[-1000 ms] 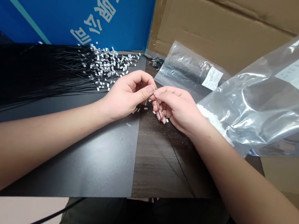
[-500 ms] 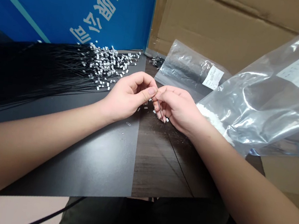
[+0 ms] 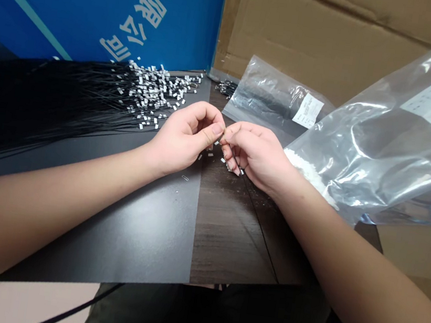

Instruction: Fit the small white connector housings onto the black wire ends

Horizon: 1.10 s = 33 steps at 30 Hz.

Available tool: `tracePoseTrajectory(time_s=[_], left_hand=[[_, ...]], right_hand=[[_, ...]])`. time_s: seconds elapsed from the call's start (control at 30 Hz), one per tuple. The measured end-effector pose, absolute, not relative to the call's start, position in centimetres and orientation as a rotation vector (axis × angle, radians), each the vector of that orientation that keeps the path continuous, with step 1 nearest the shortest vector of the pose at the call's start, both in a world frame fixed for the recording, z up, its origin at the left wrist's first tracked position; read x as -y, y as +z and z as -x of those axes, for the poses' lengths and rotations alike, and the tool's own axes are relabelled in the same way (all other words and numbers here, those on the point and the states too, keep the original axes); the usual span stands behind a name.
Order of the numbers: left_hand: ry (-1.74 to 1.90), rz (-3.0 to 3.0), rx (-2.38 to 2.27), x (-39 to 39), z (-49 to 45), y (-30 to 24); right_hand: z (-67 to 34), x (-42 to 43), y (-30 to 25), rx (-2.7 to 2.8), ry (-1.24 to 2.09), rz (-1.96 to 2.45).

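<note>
Left hand and right hand are closed, fingertips pinching a thin item (too small to identify) above loose white tabs on the dark tabletop. Farther off: black wires tipped with white tabs, beside clear plastic bags.

Two bare forearms angle in from the near corners: the left forearm from the near left, the right forearm from the near right, both converging toward the middle. The left hand is curled, its fingers bent over and its thumb pressed in against them, a tight pinch. The right hand sits just to its right, knuckles up, thumb and index finger pinched together, the other fingers curled beneath. Both wrists bend gently inward — the two pinches meet at the centre, almost touching.
</note>
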State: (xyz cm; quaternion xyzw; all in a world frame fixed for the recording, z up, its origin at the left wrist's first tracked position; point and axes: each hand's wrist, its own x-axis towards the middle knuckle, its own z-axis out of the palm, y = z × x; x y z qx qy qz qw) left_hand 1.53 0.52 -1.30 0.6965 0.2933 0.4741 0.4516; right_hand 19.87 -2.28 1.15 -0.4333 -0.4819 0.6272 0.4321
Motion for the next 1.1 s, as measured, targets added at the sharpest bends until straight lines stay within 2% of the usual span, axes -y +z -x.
tracePoseTrajectory(time_s=[1.1], left_hand=[[1.156,-1.693,-0.756,-0.42,-1.45,-1.17]], right_hand=[[-19.91,2.28,1.14,1.209,1.562,1.086]])
